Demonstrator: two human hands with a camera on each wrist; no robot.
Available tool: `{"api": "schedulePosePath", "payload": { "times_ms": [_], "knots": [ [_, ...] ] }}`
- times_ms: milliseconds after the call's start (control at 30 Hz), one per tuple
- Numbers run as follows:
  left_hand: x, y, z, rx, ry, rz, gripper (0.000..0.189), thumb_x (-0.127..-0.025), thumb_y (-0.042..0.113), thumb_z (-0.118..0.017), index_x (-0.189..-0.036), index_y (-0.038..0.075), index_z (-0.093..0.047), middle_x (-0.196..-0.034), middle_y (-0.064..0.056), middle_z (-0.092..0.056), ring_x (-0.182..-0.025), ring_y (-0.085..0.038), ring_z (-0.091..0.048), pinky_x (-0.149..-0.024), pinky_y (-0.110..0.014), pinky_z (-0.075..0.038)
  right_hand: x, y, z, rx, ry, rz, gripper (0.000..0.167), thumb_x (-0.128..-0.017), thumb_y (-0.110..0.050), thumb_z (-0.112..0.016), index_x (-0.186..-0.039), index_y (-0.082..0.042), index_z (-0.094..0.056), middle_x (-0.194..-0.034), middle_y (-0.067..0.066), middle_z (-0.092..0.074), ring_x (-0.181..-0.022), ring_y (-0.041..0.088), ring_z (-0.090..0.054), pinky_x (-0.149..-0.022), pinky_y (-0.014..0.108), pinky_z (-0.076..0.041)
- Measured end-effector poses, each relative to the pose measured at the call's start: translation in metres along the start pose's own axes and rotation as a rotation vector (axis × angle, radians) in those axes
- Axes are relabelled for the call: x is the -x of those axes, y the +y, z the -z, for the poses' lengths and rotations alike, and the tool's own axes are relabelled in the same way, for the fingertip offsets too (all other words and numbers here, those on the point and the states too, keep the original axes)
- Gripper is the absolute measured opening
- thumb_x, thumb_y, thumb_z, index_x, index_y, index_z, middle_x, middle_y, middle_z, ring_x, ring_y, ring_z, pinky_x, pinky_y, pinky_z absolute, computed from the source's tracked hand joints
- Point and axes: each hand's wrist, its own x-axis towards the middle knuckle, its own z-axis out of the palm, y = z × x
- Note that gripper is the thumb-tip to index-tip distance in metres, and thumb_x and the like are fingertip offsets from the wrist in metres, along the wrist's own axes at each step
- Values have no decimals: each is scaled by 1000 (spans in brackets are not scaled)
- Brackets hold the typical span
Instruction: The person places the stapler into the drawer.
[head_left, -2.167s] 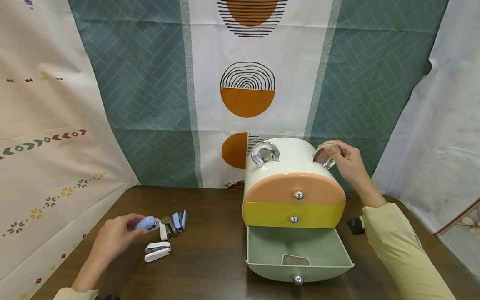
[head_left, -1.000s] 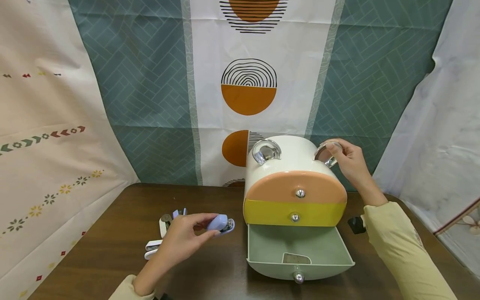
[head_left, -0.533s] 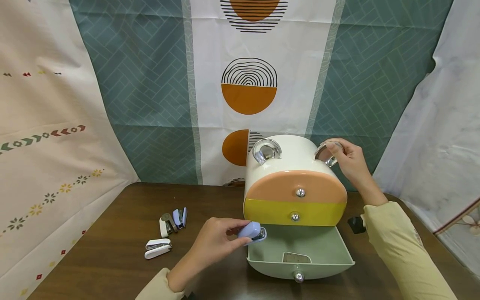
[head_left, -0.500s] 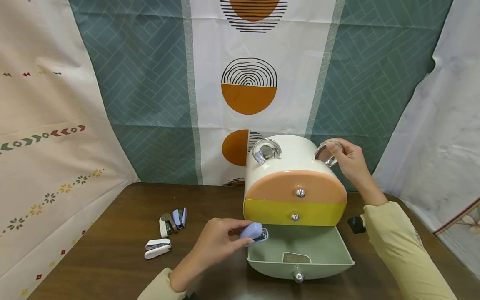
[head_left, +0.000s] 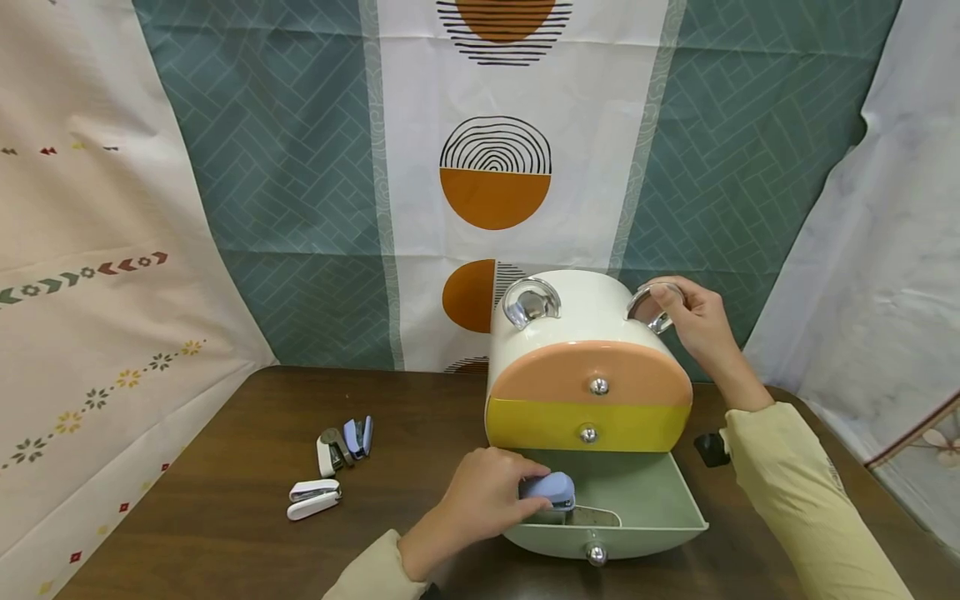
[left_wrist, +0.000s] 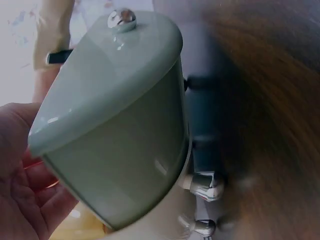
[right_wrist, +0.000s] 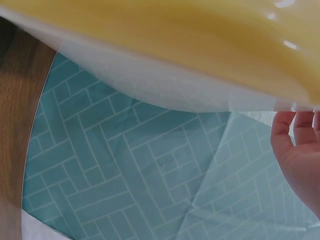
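My left hand (head_left: pixel 487 492) pinches a lavender mini stapler (head_left: pixel 552 488) inside the pulled-out green bottom drawer (head_left: pixel 645 492), near its left side. In the left wrist view the drawer's outer side (left_wrist: pixel 115 155) hides the stapler, with part of my left hand (left_wrist: pixel 25 185) at the edge. My right hand (head_left: pixel 697 325) holds the right silver ear (head_left: pixel 651 310) on top of the white rounded drawer box (head_left: pixel 581 308). The right wrist view shows curled fingers of my right hand (right_wrist: pixel 300 150) at the box's side.
On the table's left lie a white stapler (head_left: pixel 313 498), a white and grey-brown stapler (head_left: pixel 333 450) and another lavender stapler (head_left: pixel 358 437). The orange drawer (head_left: pixel 540 379) and yellow drawer (head_left: pixel 525 423) are closed. Patterned cloth (head_left: pixel 300 167) hangs behind the table.
My left hand has carried the lavender stapler rightward from the group on the table, over the drawer's left edge and down into it. The right hand stays on the ear.
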Motion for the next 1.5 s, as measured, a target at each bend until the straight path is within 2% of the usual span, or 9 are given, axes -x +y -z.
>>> {"api": "schedulePosePath", "payload": {
  "times_ms": [200, 300, 467, 600, 833, 1033, 1300, 1367, 1500],
  "knots": [
    [-9, 10, 0, -173, -171, -8, 12, -69, 35, -77, -73, 26, -71, -60, 16, -58, -49, 3, -41, -42, -17, -31, 0, -2, -1, 13, 19, -45, 20, -94, -20, -49, -104, -12, -64, -76, -17, -63, -90, 2, -55, -77, 16, -42],
    [-15, 13, 1, -212, -211, -16, 19, -67, 31, -79, -58, 25, -63, -50, 15, -45, -46, -1, -31, -39, -19, -27, -1, -3, -2, 20, 18, -44, 20, -94, -21, -49, -104, -12, -64, -75, -17, -63, -88, 3, -56, -76, 17, -42],
    [-22, 13, -5, -196, -242, -18, 19, -66, 24, -79, -56, 25, -63, -50, 16, -48, -46, 1, -33, -40, -17, -28, -2, -3, -4, 2, -10, 8, 21, -95, -16, -47, -104, -5, -62, -74, -13, -64, -77, 6, -58, -69, 18, -44],
    [-25, 12, -12, -147, -258, -8, 11, -66, 29, -80, -67, 26, -69, -58, 17, -56, -49, 2, -42, -43, -15, -32, -2, -4, -4, 16, 12, -12, 20, -94, -18, -48, -103, -9, -64, -74, -16, -63, -82, 4, -57, -72, 17, -43],
    [-28, 9, -20, -78, -280, -3, 17, -65, 34, -81, -71, 24, -69, -62, 18, -58, -53, 5, -45, -47, -13, -33, 0, -4, -5, 11, 36, -34, 19, -94, -20, -50, -103, -12, -64, -76, -17, -62, -82, 5, -57, -75, 16, -43],
    [-29, 5, -23, -22, -277, -9, 19, -64, 34, -81, -74, 23, -70, -64, 17, -59, -56, 6, -47, -49, -12, -34, 0, 1, -5, 30, 92, -25, 17, -93, -21, -51, -100, -14, -65, -73, -12, -60, -62, 6, -48, -63, 17, -40],
    [-27, -1, -13, 26, -250, -6, 23, -65, 32, -80, -84, 22, -72, -75, 17, -65, -67, 6, -54, -57, -9, -39, 3, -11, -8, 12, 91, -7, 15, -93, -16, -50, -98, -12, -64, -72, -12, -60, -64, 7, -51, -63, 16, -41],
    [-23, -5, -6, 88, -222, 22, 23, -67, 30, -79, -87, 20, -73, -79, 15, -67, -71, 4, -57, -61, -10, -41, 3, -15, -9, 6, 87, -6, 16, -94, -14, -50, -98, -9, -64, -72, -12, -60, -66, 7, -52, -63, 16, -41],
    [-11, -17, 12, 217, -99, 32, 22, -70, 23, -78, -89, 12, -72, -85, 6, -69, -77, -5, -63, -67, -13, -45, 1, -6, -7, -5, 83, -9, 16, -93, -14, -50, -99, -10, -65, -74, -15, -62, -70, 5, -56, -66, 15, -44]
  ]
}}
